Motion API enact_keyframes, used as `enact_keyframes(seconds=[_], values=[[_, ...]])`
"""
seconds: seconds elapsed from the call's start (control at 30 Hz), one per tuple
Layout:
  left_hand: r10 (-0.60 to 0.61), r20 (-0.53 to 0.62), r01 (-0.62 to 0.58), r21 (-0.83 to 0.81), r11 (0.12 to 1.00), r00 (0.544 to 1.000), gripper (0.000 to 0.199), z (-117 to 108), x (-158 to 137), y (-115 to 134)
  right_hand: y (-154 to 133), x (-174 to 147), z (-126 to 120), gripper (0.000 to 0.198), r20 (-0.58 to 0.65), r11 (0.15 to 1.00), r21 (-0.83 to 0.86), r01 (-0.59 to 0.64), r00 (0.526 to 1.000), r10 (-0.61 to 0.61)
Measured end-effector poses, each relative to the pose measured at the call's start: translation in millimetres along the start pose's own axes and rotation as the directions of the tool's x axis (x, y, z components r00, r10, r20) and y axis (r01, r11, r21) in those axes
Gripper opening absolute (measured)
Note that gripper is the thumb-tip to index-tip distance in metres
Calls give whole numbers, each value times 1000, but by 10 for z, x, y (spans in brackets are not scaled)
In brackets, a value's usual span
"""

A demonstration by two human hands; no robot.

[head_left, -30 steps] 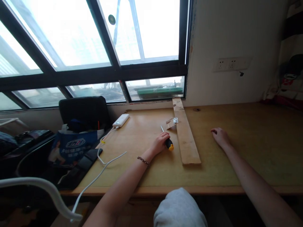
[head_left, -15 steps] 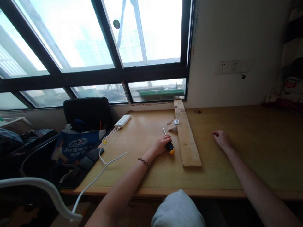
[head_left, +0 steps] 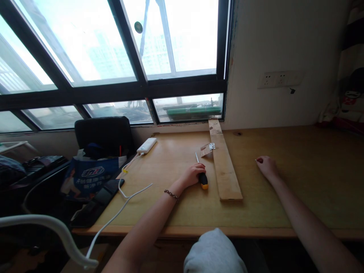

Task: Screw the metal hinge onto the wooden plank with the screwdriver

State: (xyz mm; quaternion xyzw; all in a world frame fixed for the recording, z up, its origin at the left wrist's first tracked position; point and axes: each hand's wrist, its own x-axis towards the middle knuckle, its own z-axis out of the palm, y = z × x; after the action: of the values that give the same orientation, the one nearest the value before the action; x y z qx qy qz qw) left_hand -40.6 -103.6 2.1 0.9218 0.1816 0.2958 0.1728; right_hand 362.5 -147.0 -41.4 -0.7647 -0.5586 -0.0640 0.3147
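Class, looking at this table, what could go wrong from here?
The screwdriver in the left hand points its bare shaft away; a slip might scratch the wooden board alongside.
A white cable crosses the front edge of the table; the left forearm nearby might snag it.
The right hand looks pinched; anything held there is too small to make out and might drop.

Wooden table: plank, power bank, cable, screwdriver

Yellowish wood tabletop (head_left: pixel 170 214), dark spot near back edge. Long plank (head_left: pixel 226 170) flat on it, running back to front. Small wood piece (head_left: pixel 205 151) beside plank's left edge, tilted; table contact unclear. White power bank (head_left: pixel 147 145) back left, white cable (head_left: pixel 136 192) trailing forward across the surface. Screwdriver (head_left: pixel 203 180) left of plank, under left hand (head_left: pixel 193 173). Right hand (head_left: pixel 267 167) at tabletop, right of plank.
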Motion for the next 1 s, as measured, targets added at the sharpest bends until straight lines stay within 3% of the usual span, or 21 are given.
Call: enact_keyframes(seconds=[0.4, 1.0], values=[[-45, 4, 45, -48, 998, 999, 34, -12, -51, -101, -1, 3, -6, 15, 1, 997, -66, -40, 999, 40], [-122, -90, 114, -80, 990, 988, 34, -64, -39, 13, -44, -3, -2, 18, 48, 995, -94, -18, 999, 23]])
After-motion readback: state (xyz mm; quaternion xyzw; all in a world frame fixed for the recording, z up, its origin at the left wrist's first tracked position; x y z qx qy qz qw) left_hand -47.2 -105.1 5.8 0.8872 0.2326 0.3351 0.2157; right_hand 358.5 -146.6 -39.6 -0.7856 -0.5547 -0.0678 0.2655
